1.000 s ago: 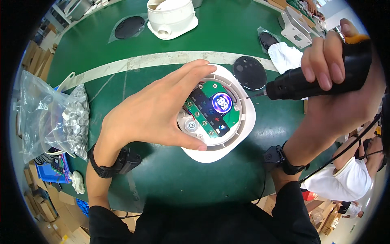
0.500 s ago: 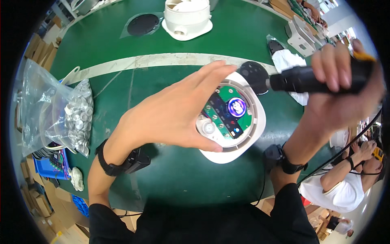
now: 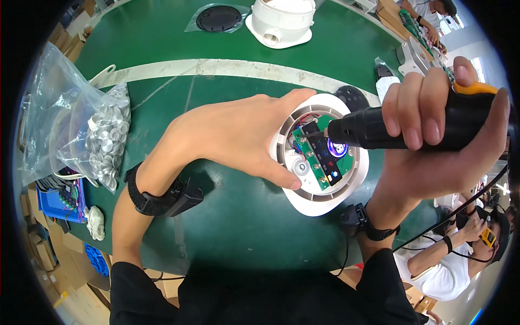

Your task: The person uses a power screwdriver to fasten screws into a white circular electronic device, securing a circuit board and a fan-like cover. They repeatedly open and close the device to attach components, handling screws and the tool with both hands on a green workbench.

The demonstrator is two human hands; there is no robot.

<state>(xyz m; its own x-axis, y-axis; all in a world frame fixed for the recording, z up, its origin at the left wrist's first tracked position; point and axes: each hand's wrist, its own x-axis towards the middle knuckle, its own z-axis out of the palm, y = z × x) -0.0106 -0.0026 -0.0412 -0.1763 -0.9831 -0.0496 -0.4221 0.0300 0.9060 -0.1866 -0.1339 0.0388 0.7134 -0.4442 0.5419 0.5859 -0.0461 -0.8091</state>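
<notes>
My left hand (image 3: pixel 230 132) is wrapped round the left side of a white plastic housing (image 3: pixel 307 206), thumb low and fingers at the far rim. Inside the housing lies a green circuit board (image 3: pixel 300 142) with a dark strip and a lit round display (image 3: pixel 337 150), partly covered by the tool. In my right hand (image 3: pixel 428 157) is a black electric screwdriver (image 3: pixel 365 129) with an orange part, held level and pointing left. Its thin bit reaches over the board's upper left part; whether it touches a screw cannot be made out.
On the left stands a clear bag of small silvery round parts (image 3: pixel 108 141), with a blue tray (image 3: pixel 51 205) below it. A white round housing (image 3: pixel 279 24) and a black disc (image 3: pixel 219 18) sit at the far side. A black cable (image 3: pixel 455 211) hangs at right, near a co-worker (image 3: pixel 441 271).
The screwdriver has moved left, from beside the housing to over the circuit board. My left hand keeps its hold on the housing. The whole view has shifted slightly.
</notes>
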